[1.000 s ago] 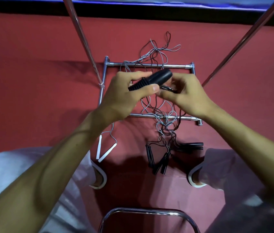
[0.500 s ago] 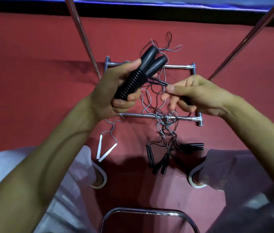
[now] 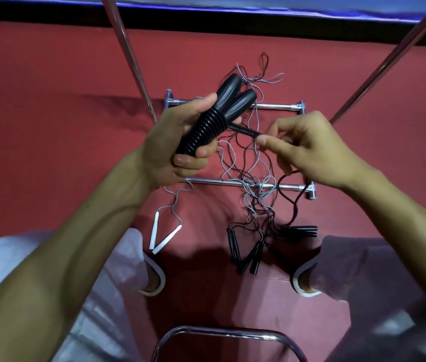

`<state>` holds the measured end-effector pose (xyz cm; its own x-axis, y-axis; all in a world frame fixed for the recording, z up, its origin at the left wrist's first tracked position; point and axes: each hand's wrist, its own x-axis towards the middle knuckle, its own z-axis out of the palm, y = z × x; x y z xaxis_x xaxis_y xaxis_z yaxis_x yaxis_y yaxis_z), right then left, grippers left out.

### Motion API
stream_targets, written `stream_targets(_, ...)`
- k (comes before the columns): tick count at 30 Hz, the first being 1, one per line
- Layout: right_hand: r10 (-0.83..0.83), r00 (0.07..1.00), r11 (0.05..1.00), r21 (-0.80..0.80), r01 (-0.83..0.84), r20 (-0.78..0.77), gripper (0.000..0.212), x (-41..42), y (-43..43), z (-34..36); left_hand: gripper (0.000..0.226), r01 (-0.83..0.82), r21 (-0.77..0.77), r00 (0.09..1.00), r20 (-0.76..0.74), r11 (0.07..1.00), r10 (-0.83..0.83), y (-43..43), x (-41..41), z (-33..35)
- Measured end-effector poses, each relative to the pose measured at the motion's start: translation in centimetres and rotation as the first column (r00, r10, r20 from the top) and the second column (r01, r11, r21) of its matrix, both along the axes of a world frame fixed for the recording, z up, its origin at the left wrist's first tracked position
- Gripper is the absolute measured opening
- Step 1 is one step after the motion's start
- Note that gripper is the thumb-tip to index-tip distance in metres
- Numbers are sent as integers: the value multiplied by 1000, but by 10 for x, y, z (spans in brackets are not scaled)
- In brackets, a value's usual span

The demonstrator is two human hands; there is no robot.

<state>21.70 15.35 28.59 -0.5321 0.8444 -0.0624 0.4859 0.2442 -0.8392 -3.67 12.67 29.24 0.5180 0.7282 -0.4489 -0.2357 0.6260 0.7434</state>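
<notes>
There are two hands: a left hand (image 3: 170,145) and a right hand (image 3: 311,150). There are two thick black handles (image 3: 206,129) and one black cord (image 3: 245,131) coming off them. There are two white handles (image 3: 167,240). The thin black handles (image 3: 298,230) are bunched up — maybe six, hard to count. The thin cords (image 3: 253,199) are too many and too tangled to count. There are two flat metal bars (image 3: 219,182), two slanted poles (image 3: 128,53), two shoes (image 3: 158,278) — and one bent metal tube (image 3: 227,331).
</notes>
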Motion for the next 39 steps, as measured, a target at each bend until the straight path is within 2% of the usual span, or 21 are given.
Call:
stream_targets(4,-59,988,981,-190,31,-144,30,10,16,-1,38,-3,-8,999,37,1000,3,-2,5,2)
stream_targets(7,-75,980,953,-302,16,-185,34,11,20,-5,38,-61,10,998,-10,998,61,-4,9,2)
stream_targets(9,-77,981,939,-345,10,-180,35,7,17,-9,39,-139,43,985,-93,989,142,-3,14,-3)
stream_targets(12,-70,990,943,-332,26,-122,38,-7,7,-12,40,-282,207,885,-320,937,338,-3,20,-14)
stream_targets(16,-62,998,968,-245,53,-29,41,-20,1,-11,37,-320,347,770,-447,881,456,-4,24,-21)
stream_targets(18,-69,998,958,-279,63,-11,43,-23,0,-11,34,-257,460,713,-504,850,488,-4,28,-29)
stream_targets(20,-102,994,910,-408,76,-44,40,-23,-1,-13,31,-108,592,636,-576,798,514,-6,35,-42)
stream_targets(22,-172,981,811,-578,90,-89,36,-22,1,-14,33,87,643,508,-686,761,521,-11,42,-51)
stream_targets(24,-230,968,673,-735,86,-97,32,-19,5,-15,34,268,636,359,-763,723,538,-14,44,-52)
stream_targets(25,-239,967,608,-790,77,-89,32,-17,7,-15,34,335,632,329,-773,699,542,-15,43,-50)
stream_targets(27,-227,973,515,-853,79,-47,36,-13,10,-17,34,426,619,357,-785,659,506,-17,40,-49)
stream_targets(30,-228,973,422,-903,81,-19,40,-10,12,-18,43,522,545,388,-837,656,387,-18,40,-48)
stream_targets(32,-216,976,420,-904,76,-18,40,-11,11,-18,50,541,522,345,-853,660,392,-20,44,-48)
stream_targets(34,-174,985,452,-890,66,-16,38,-17,8,-19,52,521,547,294,-836,655,464,-20,47,-51)
stream_targets(36,-125,992,500,-865,46,-20,37,-22,4,-22,48,513,570,241,-814,642,529,-22,51,-55)
stream_targets(39,-36,997,594,-800,79,71,24,-27,-2,-19,43,518,556,187,-815,650,548,-25,52,-56)
